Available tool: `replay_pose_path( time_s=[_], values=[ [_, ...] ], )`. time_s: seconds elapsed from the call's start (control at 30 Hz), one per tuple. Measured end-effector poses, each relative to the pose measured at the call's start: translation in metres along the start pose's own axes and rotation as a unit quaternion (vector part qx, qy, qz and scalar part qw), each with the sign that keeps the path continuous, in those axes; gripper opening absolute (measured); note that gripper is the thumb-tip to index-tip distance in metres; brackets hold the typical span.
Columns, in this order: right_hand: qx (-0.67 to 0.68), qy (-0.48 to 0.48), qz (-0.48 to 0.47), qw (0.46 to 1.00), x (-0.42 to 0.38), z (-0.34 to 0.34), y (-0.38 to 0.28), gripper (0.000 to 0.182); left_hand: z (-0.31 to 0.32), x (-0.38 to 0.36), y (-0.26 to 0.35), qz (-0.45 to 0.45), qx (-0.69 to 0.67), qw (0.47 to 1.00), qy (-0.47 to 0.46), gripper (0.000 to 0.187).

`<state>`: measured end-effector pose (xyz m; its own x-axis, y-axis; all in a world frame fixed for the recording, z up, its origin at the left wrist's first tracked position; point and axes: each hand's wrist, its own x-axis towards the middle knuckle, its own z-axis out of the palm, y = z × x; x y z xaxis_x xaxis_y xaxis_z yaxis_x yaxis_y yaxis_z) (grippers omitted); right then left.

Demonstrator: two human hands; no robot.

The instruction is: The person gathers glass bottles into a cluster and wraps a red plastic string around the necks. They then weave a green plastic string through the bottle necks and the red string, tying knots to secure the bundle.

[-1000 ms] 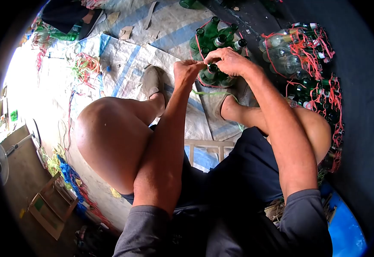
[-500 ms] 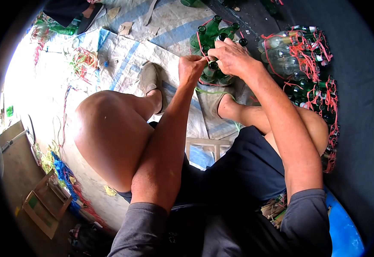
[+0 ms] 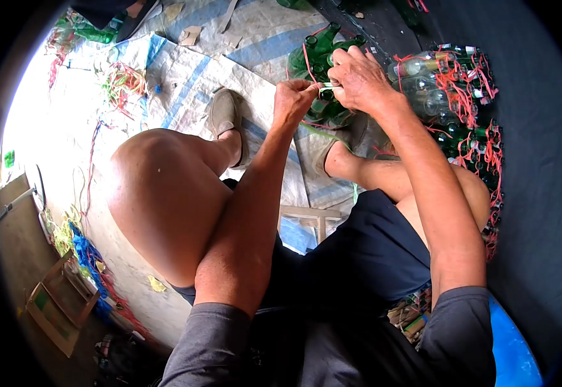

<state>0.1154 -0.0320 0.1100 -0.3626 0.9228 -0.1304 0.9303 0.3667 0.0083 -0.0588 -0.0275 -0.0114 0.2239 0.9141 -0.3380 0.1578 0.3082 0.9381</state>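
A cluster of several green glass bottles [image 3: 323, 48] stands between my feet, with red string [image 3: 308, 61] around it. My left hand [image 3: 295, 100] is closed in a pinch on string at the near side of the bottles. Right beside it, my right hand [image 3: 361, 80] is closed over the bottles, also pinching string. A short pale green-white strand [image 3: 327, 87] stretches between the fingertips of both hands. Light green string [image 3: 319, 132] trails below the bottles towards my right shoe.
Bundles of clear bottles [image 3: 419, 84] and green bottles [image 3: 455, 138] tied with red string lie at the right. A string tangle [image 3: 123, 84] is on the white-and-blue sheet [image 3: 184, 84]. Another person's dark shoe [image 3: 136, 22] shows at upper left. A wooden frame [image 3: 58, 303] lies lower left.
My right hand has shifted slightly up, and the hands are a little farther apart. The pale strand now shows between them. The view has shifted slightly.
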Motion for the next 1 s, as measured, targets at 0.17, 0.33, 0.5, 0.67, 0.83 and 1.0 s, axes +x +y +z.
replay_pose_path(
  time_s=[0.17, 0.33, 0.5, 0.67, 0.83, 1.0],
  values=[
    [0.035, 0.036, 0.015, 0.999, -0.005, 0.002, 0.01, 0.01, 0.0, -0.001, 0.002, 0.008, -0.011, 1.0, -0.011, 0.028],
    [0.088, -0.058, 0.086, 0.991, -0.006, -0.005, 0.02, 0.018, 0.001, 0.0, 0.001, 0.025, -0.028, 0.999, -0.021, 0.026],
    [0.151, -0.155, 0.194, 0.957, -0.005, -0.034, 0.014, 0.026, 0.002, 0.001, 0.002, 0.022, -0.038, 0.999, -0.029, 0.025],
    [0.152, -0.127, 0.204, 0.959, -0.011, -0.015, 0.029, 0.025, 0.002, 0.0, 0.003, 0.017, -0.036, 0.998, -0.04, 0.025],
    [0.143, -0.105, 0.213, 0.961, -0.012, -0.009, 0.035, 0.028, 0.003, -0.002, 0.006, 0.014, -0.041, 0.998, -0.042, 0.028],
    [0.122, -0.088, 0.201, 0.968, -0.015, 0.003, 0.042, 0.031, 0.003, -0.004, 0.011, 0.0, -0.042, 0.998, -0.037, 0.025]
  ],
)
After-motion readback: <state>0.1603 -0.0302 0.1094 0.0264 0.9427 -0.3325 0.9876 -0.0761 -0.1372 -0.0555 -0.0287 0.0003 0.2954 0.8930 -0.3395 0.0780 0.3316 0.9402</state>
